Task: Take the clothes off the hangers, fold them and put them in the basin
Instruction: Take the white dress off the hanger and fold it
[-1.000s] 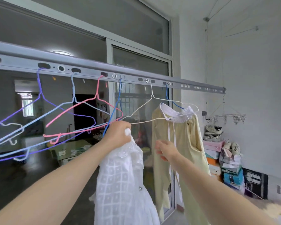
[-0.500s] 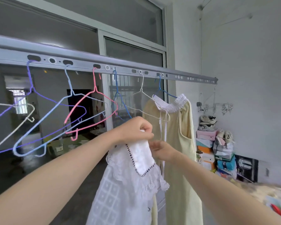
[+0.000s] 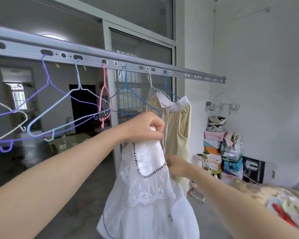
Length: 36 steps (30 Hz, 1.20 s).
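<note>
A white lace dress (image 3: 147,187) hangs from my left hand (image 3: 145,125), which grips its top edge below the grey drying rail (image 3: 93,57). My right hand (image 3: 175,165) is behind the dress's collar edge, its fingers hidden by the fabric. A pale yellow garment (image 3: 178,131) with a white smocked band still hangs on a wire hanger (image 3: 151,83) on the rail, just behind my hands. Several bare hangers in purple, light blue, pink and blue (image 3: 126,87) dangle to the left. No basin is in view.
Glass sliding doors (image 3: 141,54) stand behind the rail. Stacked shoe boxes and shoes (image 3: 221,149) sit against the white wall on the right, with a small clip hanger (image 3: 222,106) above. A patterned surface with colourful items (image 3: 283,202) lies at lower right.
The white dress has come away from its hanger and moved right and down in my left hand. My right hand dropped from the yellow garment to the dress's collar.
</note>
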Available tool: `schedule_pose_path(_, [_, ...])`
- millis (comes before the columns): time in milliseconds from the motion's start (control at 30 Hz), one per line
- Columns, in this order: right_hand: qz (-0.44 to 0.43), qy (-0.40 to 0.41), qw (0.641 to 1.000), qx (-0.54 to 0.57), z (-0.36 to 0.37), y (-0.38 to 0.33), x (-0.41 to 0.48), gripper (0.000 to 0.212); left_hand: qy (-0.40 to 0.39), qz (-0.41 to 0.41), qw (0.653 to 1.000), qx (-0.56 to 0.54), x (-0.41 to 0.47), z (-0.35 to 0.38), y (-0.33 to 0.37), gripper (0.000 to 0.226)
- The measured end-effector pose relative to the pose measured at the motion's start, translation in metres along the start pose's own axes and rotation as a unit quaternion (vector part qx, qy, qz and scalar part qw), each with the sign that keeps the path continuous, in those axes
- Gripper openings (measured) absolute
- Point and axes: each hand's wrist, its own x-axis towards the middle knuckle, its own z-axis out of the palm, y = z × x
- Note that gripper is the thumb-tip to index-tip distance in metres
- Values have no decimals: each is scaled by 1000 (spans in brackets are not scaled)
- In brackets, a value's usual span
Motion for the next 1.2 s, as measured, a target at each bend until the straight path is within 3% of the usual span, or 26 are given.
schedule_pose_path(67, [52, -42, 996, -55, 4, 13, -4, 49, -3, -23, 1000, 19, -11, 2, -4, 19])
schedule_pose_path(167, [110, -121, 980, -112, 14, 24, -16, 26, -9, -43, 998, 42, -25, 5, -11, 21])
schedule_pose_path(267, [119, -93, 979, -136, 28, 35, -22, 27, -16, -63, 996, 57, -38, 7, -25, 27])
schedule_pose_path(333, [141, -47, 978, -148, 32, 37, -25, 13, -25, -80, 994, 74, -47, 8, -38, 27])
schedule_pose_path(400, [145, -26, 974, -173, 28, 38, -30, 21, -27, -99, 990, 94, -55, 6, -51, 25])
schedule_pose_path(567, [183, -86, 962, -181, 25, 37, -42, 11, -31, -85, 980, 175, -71, 3, -77, 21])
schedule_pose_path(733, [210, -152, 965, -37, 32, 28, -45, 34, -52, -40, 951, 302, -77, -1, -91, 31])
schedule_pose_path(867, [211, -196, 952, 106, 36, 25, -44, 73, -66, -61, 926, 368, -89, -8, -111, 27])
schedule_pose_path(933, [195, -172, 957, 126, 39, 22, -44, 69, -65, -72, 922, 376, -93, -12, -120, 27])
schedule_pose_path(1000, [204, -119, 969, 78, 48, 18, -47, 56, -63, -78, 923, 371, -95, -12, -126, 25])
schedule_pose_path(1100, [242, -41, 969, 20, 57, 9, -53, 22, -51, -65, 934, 348, -92, -6, -122, 25])
schedule_pose_path(1200, [290, 1, 955, -58, 62, -2, -55, 40, -44, -15, 934, 355, -88, -1, -113, 26])
